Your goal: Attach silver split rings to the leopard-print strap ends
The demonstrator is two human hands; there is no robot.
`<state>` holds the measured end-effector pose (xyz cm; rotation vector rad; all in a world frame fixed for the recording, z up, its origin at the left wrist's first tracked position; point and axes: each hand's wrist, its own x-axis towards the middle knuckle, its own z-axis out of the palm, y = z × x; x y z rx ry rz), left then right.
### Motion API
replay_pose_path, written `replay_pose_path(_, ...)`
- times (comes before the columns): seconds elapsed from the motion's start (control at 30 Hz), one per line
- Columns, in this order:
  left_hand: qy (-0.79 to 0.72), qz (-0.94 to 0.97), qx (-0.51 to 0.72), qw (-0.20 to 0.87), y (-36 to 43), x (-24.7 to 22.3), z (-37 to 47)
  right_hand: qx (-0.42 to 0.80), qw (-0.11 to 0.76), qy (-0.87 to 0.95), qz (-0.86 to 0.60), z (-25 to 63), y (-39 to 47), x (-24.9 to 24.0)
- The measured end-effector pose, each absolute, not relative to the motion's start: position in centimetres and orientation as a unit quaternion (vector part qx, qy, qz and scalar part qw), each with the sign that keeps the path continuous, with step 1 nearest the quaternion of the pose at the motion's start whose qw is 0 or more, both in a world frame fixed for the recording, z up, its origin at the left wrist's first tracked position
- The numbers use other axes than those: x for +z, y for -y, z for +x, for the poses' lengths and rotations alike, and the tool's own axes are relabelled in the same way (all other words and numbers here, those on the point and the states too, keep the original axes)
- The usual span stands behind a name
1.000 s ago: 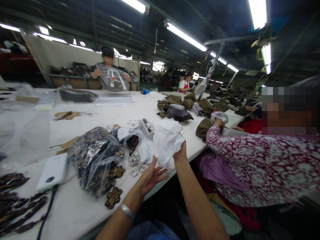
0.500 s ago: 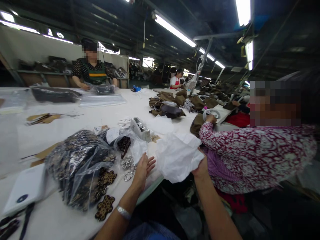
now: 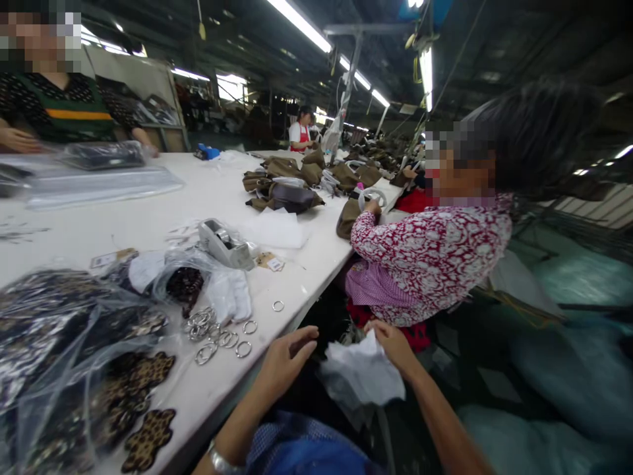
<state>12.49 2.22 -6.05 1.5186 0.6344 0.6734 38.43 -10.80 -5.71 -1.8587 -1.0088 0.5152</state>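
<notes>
A crumpled sheet of white tissue paper (image 3: 368, 373) hangs below the table edge, pinched at its top by my right hand (image 3: 393, 343). Just left of it, my left hand (image 3: 287, 363) holds nothing, its fingers stretched out and apart from the paper. On the table beside that hand lie several metal split rings (image 3: 212, 333). Further left, leopard-print flower-shaped pieces (image 3: 150, 439) lie partly inside a clear plastic bag (image 3: 64, 349) of patterned items. A grey tape dispenser (image 3: 226, 244) stands behind the rings, near a paper tag (image 3: 271, 262).
A co-worker in a red-and-white patterned top (image 3: 425, 257) sits close on the right, handling a brown bag (image 3: 349, 219). More brown bags (image 3: 287, 181) are piled beyond. Another person in a green apron (image 3: 74, 109) stands across the white table (image 3: 316, 284). Large plastic sacks (image 3: 568, 369) lie lower right.
My view has turned right. The right hand has carried the white paper from above the table edge down below it, and the paper is more bunched. My left hand stays open.
</notes>
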Motion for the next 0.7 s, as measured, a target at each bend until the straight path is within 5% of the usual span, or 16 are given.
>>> replay_pose_path(0.23,-0.445,0.665,0.403,0.444,-3.6,-6.5,5.6,0.221,0.340,0.500,-0.765,34.4,12.5,-6.7)
replay_pose_path(0.5,-0.448,0.706,0.421,0.352,-1.9,-8.0,3.0,0.145,0.415,0.610,-0.659,25.2,-3.3,-5.7)
replay_pose_path(0.7,-0.419,0.710,0.417,0.384,-0.7,-6.8,3.1,0.186,0.409,0.602,-0.660,25.3,-5.9,-8.2)
